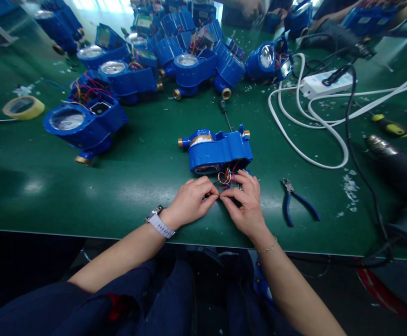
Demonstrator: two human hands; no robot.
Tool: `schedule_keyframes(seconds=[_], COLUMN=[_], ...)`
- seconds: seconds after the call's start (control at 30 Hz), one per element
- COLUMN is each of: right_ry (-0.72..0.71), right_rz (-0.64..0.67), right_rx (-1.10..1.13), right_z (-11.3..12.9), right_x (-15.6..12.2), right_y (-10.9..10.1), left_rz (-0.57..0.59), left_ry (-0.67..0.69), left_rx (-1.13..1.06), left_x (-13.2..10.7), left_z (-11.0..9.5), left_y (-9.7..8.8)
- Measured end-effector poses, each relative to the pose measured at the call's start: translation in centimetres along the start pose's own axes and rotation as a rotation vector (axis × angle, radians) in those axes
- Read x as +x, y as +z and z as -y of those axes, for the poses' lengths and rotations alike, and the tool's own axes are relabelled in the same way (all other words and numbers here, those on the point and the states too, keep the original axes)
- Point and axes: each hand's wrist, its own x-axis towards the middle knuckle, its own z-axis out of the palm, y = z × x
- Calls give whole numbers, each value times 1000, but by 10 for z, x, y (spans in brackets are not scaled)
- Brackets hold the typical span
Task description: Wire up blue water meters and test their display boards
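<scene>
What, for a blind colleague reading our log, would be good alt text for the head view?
The person's left hand and right hand pinch coloured wires coming from a blue meter on a green table. Pliers lie right of the hands; more meters crowd the far side, with a tape roll far left and white cable far right.

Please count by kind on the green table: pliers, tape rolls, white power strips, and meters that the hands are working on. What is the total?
Meter whose wires the left hand and right hand pinch: 1
Pliers: 1
Tape roll: 1
White power strip: 1
Total: 4
</scene>
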Motion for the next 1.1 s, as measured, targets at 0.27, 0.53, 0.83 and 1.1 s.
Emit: schedule_keyframes(seconds=[0.27, 0.53, 0.83, 1.1], right_ry=[64, -86, -100, -116], right_rz=[-175, -89, -30, -15], right_rx=[14, -159, -229, -277], right_z=[-2, 10, 4, 6], right_x=[1, -2, -5, -5], right_y=[-11, -6, 1, 2], left_rz=[-6, -20, 1, 67], left_ry=[-44, -35, -40, -49], left_rx=[-16, -31, -2, 92], left_x=[-2, -3, -3, -1], left_z=[2, 1, -1, -2], left_y=[-4, -3, -3, 0])
